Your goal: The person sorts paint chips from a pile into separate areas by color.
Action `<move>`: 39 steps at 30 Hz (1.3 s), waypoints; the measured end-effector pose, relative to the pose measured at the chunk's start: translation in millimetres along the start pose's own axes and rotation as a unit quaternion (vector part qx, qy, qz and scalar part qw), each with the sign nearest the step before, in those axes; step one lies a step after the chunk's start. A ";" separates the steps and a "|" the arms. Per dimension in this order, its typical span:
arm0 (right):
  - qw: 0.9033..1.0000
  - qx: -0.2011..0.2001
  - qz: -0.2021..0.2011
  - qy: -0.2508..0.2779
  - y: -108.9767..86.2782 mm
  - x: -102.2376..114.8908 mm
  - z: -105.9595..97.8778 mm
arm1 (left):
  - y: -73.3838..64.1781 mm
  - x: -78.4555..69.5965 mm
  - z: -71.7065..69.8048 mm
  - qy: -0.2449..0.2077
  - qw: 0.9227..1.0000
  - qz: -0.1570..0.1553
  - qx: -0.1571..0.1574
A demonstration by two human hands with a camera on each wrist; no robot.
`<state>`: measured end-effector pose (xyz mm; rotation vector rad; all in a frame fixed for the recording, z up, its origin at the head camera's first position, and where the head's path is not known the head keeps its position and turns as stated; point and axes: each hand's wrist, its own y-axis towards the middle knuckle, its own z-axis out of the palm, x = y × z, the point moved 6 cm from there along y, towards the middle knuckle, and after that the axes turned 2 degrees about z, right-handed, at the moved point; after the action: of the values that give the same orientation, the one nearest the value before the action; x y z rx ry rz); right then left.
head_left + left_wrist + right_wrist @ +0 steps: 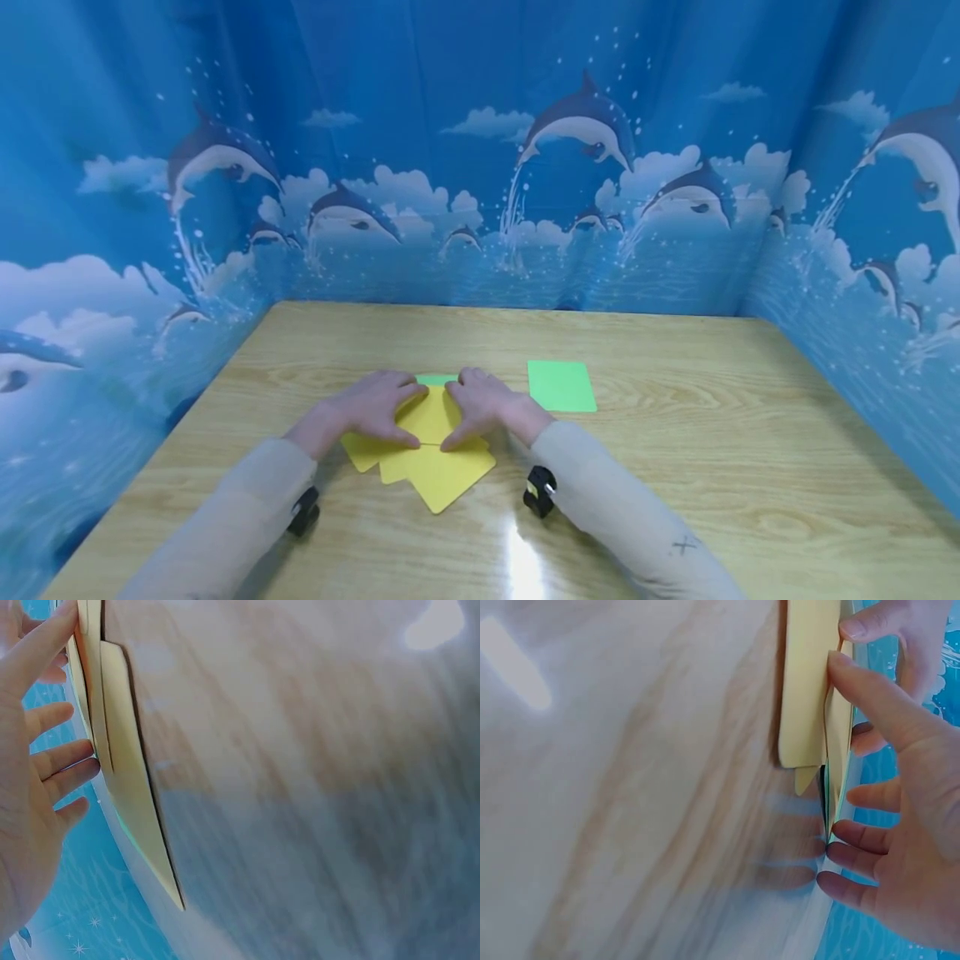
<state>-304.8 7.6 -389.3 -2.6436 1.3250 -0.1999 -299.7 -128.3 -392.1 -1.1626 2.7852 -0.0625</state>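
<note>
Several yellow square cards (pixel 442 483) lie overlapped in a fan on the wooden table, corners toward me. Over the pile, my left hand (pixel 382 410) rests at the left of the top yellow card (pixel 431 414), thumb near its front edge. My right hand (pixel 482 408) mirrors it at the right. Fingers of both hands are spread and mostly straight, touching the card edges in the wrist views. A green card (pixel 437 380) shows partly behind the pile, between the hands. Another green card (pixel 561 387) lies apart, right of my right hand. How many cards are stacked is hidden.
The wooden table (pixel 712 442) ends at a blue dolphin-print curtain (pixel 450 167) at the back and sides. A black wrist device (pixel 539 492) hangs under the right sleeve, another (pixel 303 511) under the left. Light glares off the table near the front.
</note>
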 end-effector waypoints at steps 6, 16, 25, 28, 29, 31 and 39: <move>1.000 0.006 0.013 0.000 2.3 0.1 0.3 | 0.3 1.1 0.8 0.000 1.000 -0.003 0.004; 1.000 0.014 0.019 -0.006 6.5 -1.1 -0.6 | 1.3 -2.2 -3.2 0.002 1.000 0.005 0.004; 0.999 0.024 0.023 -0.008 8.1 -1.1 -1.9 | 1.2 -2.4 -4.8 0.010 1.000 0.014 -0.008; 0.999 0.024 0.023 -0.014 8.2 -0.8 -2.5 | 1.0 -2.3 -5.5 0.008 1.000 0.011 -0.005; 0.999 0.024 0.024 -0.015 8.2 -0.9 -2.6 | 0.9 -2.3 -5.5 0.007 1.000 0.010 -0.003; 0.999 0.024 0.025 -0.016 8.3 -1.0 -2.4 | 0.6 -2.0 -5.0 0.006 1.000 0.004 0.003; 0.999 0.018 0.026 -0.017 8.0 -1.0 -2.5 | 1.3 0.2 1.9 -0.002 0.999 -0.020 0.025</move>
<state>-312.2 3.5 -388.6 -2.5677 1.3646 -0.1686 -300.5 -127.6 -394.1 -1.2042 2.7404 -0.1315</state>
